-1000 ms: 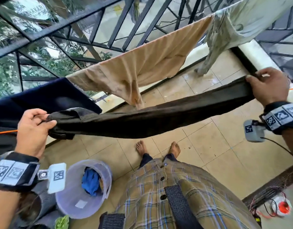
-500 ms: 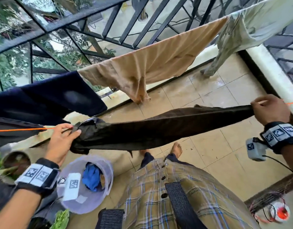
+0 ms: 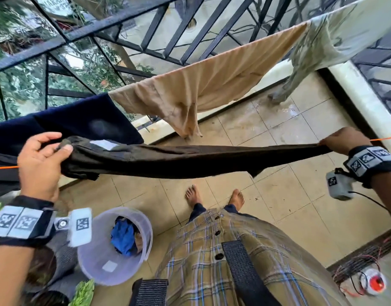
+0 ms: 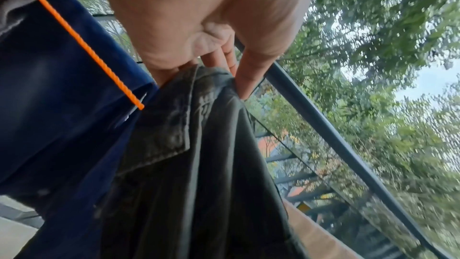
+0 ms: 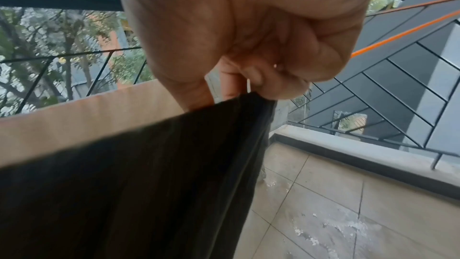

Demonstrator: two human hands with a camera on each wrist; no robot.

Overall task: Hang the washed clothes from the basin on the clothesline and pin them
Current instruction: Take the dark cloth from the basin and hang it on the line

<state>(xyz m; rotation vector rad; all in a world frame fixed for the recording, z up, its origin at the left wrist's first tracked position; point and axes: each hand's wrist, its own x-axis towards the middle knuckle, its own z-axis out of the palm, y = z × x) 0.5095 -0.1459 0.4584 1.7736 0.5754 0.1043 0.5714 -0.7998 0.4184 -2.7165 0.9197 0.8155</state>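
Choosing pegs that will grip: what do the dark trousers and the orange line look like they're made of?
Dark trousers: seemingly heavy woven cotton, matte, denim-like; stitched waistband and seams show in the left wrist view.
Orange clothesline: probably synthetic rope; twisted strands, bright even colour.

Right hand [image 5: 248,32] at top, fingers curled, pinching the upper edge of dark trousers [image 5: 129,174], which hang down and spread left. Tan cloth [image 5: 82,113] behind them, farther off. Orange clothesline [image 5: 403,34] runs up to the right. Wet tiled floor [image 5: 348,214] lower right.
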